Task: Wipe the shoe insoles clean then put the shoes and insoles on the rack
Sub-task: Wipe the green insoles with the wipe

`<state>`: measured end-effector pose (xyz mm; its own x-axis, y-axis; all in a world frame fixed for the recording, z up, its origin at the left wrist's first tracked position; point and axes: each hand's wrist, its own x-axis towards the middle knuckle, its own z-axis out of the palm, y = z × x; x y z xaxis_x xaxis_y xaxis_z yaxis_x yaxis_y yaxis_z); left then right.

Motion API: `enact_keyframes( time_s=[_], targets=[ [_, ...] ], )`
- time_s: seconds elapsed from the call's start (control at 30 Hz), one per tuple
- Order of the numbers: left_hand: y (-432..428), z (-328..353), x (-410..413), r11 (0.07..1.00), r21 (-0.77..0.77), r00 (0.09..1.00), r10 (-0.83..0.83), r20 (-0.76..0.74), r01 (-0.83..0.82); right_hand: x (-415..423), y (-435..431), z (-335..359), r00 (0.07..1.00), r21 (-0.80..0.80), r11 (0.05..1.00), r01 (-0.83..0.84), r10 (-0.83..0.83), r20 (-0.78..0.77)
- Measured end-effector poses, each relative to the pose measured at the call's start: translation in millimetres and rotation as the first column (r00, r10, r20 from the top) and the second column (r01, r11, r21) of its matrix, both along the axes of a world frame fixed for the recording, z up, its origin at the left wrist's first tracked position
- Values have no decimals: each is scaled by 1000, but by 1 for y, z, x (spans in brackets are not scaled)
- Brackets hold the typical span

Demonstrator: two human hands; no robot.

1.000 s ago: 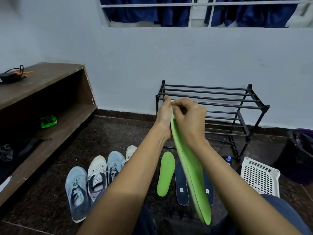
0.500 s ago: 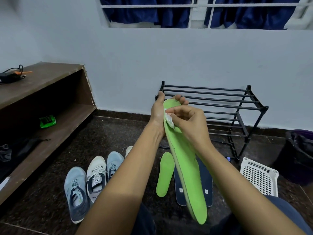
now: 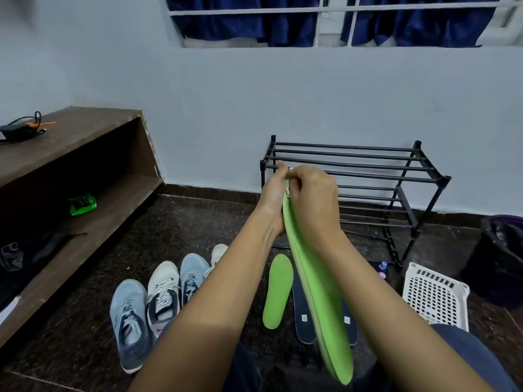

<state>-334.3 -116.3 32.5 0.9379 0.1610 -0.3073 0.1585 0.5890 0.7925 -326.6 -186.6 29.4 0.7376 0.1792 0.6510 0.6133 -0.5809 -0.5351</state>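
Observation:
A long green insole [image 3: 319, 295] slants from my lap up to my hands. My left hand [image 3: 273, 196] grips its top end from the left. My right hand [image 3: 311, 196] pinches a small white wipe [image 3: 287, 190] against the insole's top, mostly hidden under the fingers. A second green insole [image 3: 278, 291] and two dark blue insoles [image 3: 304, 315] lie on the floor. Several sneakers [image 3: 162, 295], light blue and white, stand in a row at the left. The black metal shoe rack [image 3: 368, 176] stands by the wall with bare shelves.
A wooden shelf unit [image 3: 85, 171] runs along the left wall with a green toy car [image 3: 82, 204] on it. A white perforated basket [image 3: 437, 297] and a dark bin [image 3: 501, 256] sit at the right. Small bottles [image 3: 382, 268] lie by the rack's foot.
My right hand slid the wipe down the insole's face, then back up to the tip. The insole turned from face-on to edge-on.

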Motion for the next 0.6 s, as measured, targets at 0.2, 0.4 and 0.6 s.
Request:
enact_keyframes(
  time_s=[0.2,0.4,0.6],
  targets=[
    [-1,-3,7,995,-80,997,62,42,-59,-5,-4,3,992,-233,966,114,-123,-23],
    [11,2,12,956,-284,980,121,157,-72,-25,-28,0,946,59,995,-84,98,-309],
    [9,5,7,980,-196,979,1,205,40,-29,-28,-3,938,204,965,-162,215,-271]
  ],
)
